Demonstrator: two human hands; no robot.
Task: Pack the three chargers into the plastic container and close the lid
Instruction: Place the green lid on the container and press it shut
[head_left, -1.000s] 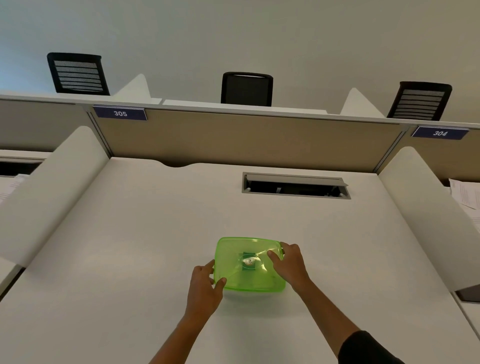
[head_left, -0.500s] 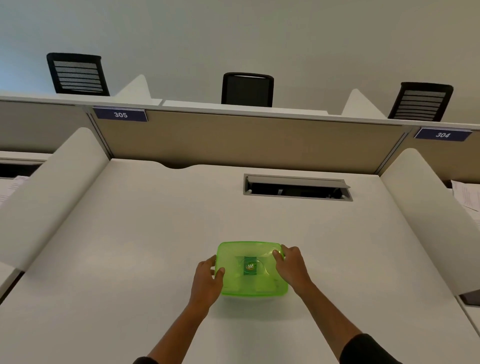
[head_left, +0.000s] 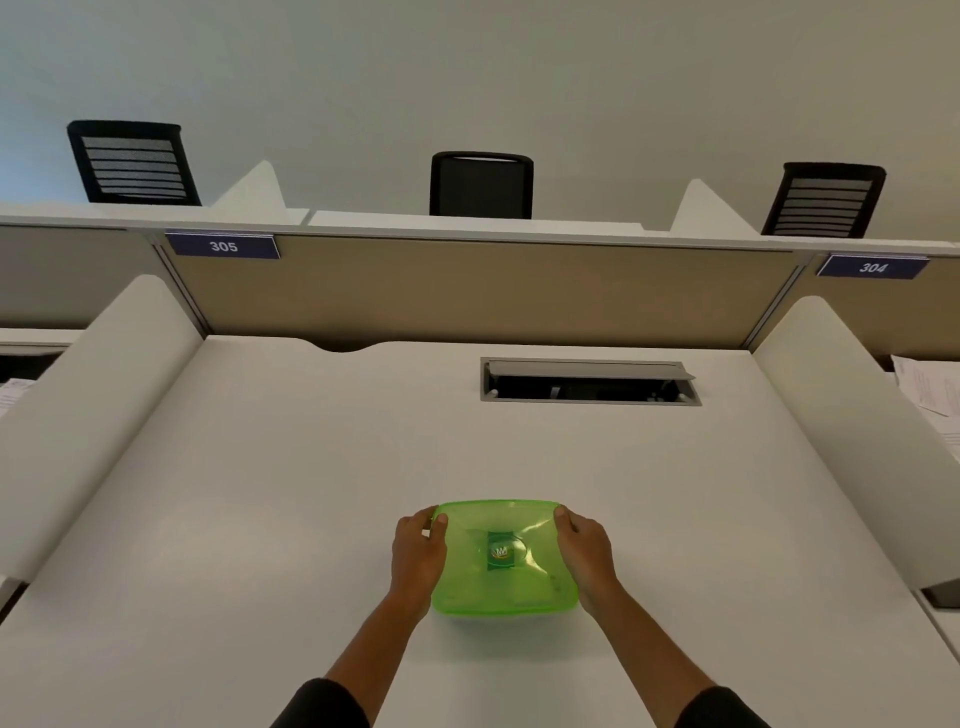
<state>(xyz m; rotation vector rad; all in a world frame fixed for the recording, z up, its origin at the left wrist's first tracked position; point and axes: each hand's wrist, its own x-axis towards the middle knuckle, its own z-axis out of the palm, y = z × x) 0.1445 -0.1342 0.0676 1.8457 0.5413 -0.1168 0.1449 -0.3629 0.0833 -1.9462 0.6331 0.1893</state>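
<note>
A translucent green plastic container (head_left: 519, 592) with its green lid on top sits on the white desk (head_left: 311, 467), near the front middle. A small dark green label shows in the lid's centre. My left hand (head_left: 418, 551) holds the container's left side, thumb on the lid's edge. My right hand (head_left: 587, 553) grips the right side the same way. The chargers cannot be made out through the green plastic.
A cable hatch (head_left: 589, 382) lies open in the desk behind the container. White side dividers (head_left: 88, 415) flank the desk, with a tan partition (head_left: 467, 291) at the back. Papers (head_left: 930, 389) lie on the neighbouring desk at right. Black chairs stand beyond the partition.
My right hand has slid off the lid's top to the container's right side. My left hand has shifted to the left edge. The container now sits squarer between both hands.
</note>
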